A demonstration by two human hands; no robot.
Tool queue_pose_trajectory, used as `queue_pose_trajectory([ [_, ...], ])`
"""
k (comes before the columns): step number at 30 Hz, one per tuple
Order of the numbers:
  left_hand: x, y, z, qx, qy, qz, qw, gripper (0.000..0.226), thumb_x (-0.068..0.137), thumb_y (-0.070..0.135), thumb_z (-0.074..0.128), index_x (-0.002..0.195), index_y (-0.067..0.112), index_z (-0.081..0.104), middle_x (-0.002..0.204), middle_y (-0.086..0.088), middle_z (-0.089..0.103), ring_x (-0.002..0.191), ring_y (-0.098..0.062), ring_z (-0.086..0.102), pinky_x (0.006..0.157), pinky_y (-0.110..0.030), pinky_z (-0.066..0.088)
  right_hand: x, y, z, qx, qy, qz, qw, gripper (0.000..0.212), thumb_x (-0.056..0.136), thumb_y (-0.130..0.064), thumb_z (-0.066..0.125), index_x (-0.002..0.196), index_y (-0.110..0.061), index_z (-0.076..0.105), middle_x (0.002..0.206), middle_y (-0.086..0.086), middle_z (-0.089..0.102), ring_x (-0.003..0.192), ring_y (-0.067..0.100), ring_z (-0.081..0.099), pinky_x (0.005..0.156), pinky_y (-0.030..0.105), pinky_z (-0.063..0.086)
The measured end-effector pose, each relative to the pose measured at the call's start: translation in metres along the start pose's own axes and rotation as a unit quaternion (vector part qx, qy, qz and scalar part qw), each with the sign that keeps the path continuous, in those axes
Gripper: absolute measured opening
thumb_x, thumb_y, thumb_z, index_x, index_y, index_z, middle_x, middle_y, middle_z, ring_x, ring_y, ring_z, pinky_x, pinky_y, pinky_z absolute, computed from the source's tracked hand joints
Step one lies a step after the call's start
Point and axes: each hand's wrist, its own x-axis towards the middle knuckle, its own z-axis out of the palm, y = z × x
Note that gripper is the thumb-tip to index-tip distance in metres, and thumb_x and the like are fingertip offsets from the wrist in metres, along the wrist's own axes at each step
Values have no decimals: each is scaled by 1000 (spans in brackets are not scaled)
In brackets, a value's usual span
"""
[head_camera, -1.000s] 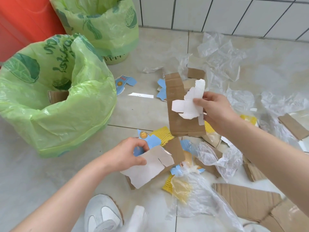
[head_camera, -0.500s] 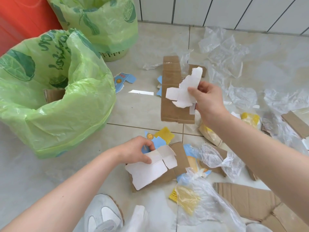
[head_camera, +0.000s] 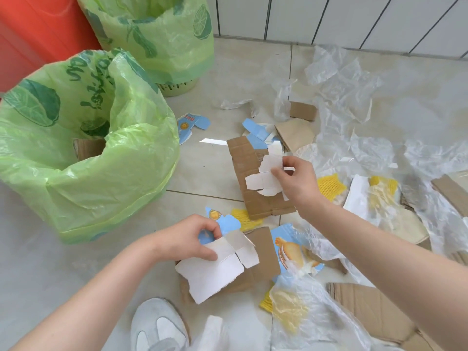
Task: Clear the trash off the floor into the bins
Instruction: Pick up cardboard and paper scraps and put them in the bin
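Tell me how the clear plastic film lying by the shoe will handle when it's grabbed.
The clear plastic film is crumpled and draped over the cardboard sheet, so it will probably go limp and bunch up. It looks thin, so likely very light. The yellow foam net seen through it may drag along.

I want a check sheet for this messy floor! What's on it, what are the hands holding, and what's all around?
Surface: pale tiled floor, littered.
Job's things: near green-bagged bin with cardboard inside; far green-bagged bin behind it.
Clutter: clear plastic sheets, brown cardboard pieces, yellow foam netting, blue printed scraps.
Grippers: left hand pinches white card with cardboard beneath; right hand pinches a torn white card against a brown cardboard strip.
Cables: nothing seen.
Surroundings: white tiled wall, red container, white shoe.
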Motion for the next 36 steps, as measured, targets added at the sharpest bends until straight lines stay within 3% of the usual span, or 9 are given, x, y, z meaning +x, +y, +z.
queue_pose_trajectory([
  [6,-33,4,-30,-87,113,-5,990,20,71,18,79,72,30,63,63,13,53,55,-10,42,51,-18,37,-1,-7,-6,4,7,-2,1000,18,88,-12,56,101,-19,67,86,-2,67,68,11,64,38,13,40],
  [8,-41,9,-36,-93,147,5,985,23,71,15,80,69,30,62,59,16,53,54,-8,40,50,-15,36,-2,-13,-6,9,9,-9,1000,17,87,-12,57,99,-21,66,85,-6,66,69,10,63,44,18,45],
  [11,-52,19,-42,-145,193,14,970,21,72,9,79,73,25,65,69,9,63,60,-14,54,59,-29,47,-1,-27,-6,23,16,-26,999,16,86,-12,60,98,-21,66,85,-9,65,71,8,62,53,29,51],
  [13,-57,28,-44,-155,256,30,954,20,72,8,79,76,24,66,75,6,67,65,-11,59,64,-30,51,-1,-38,-7,33,13,-53,998,15,85,-12,61,92,-24,67,83,-12,66,69,-1,62,55,19,52],
  [16,-65,44,-49,-145,376,55,914,24,72,10,79,77,29,65,73,12,66,55,-1,55,53,-13,46,-4,-53,-7,43,-2,-78,996,16,85,-11,61,91,-24,68,81,-14,68,64,-10,61,55,11,50],
  [20,-77,60,-61,-162,462,62,870,23,73,15,78,80,33,64,74,20,67,57,3,57,52,-8,45,-13,-80,-6,49,-14,-108,993,14,85,-12,62,91,-23,68,84,-12,68,65,-10,61,56,13,51],
  [27,-99,72,-88,-228,606,92,756,17,70,27,76,80,34,64,74,10,70,59,-24,68,48,-49,57,-36,-134,-5,33,-38,-167,985,22,82,-15,60,97,-31,63,100,-4,67,73,11,65,59,48,55],
  [33,-118,56,-125,-246,721,91,641,19,70,29,76,80,39,63,84,0,71,73,-25,69,65,-53,58,-49,-179,14,55,-143,-213,965,60,78,-12,58,118,-54,46,97,7,66,83,28,67,68,42,55],
  [36,-124,51,-146,-204,767,89,602,20,72,28,73,78,41,59,81,7,68,70,-16,65,67,-40,58,-47,-204,29,33,-171,-197,965,56,71,-17,57,122,-41,52,103,7,67,89,26,68,77,44,55],
])
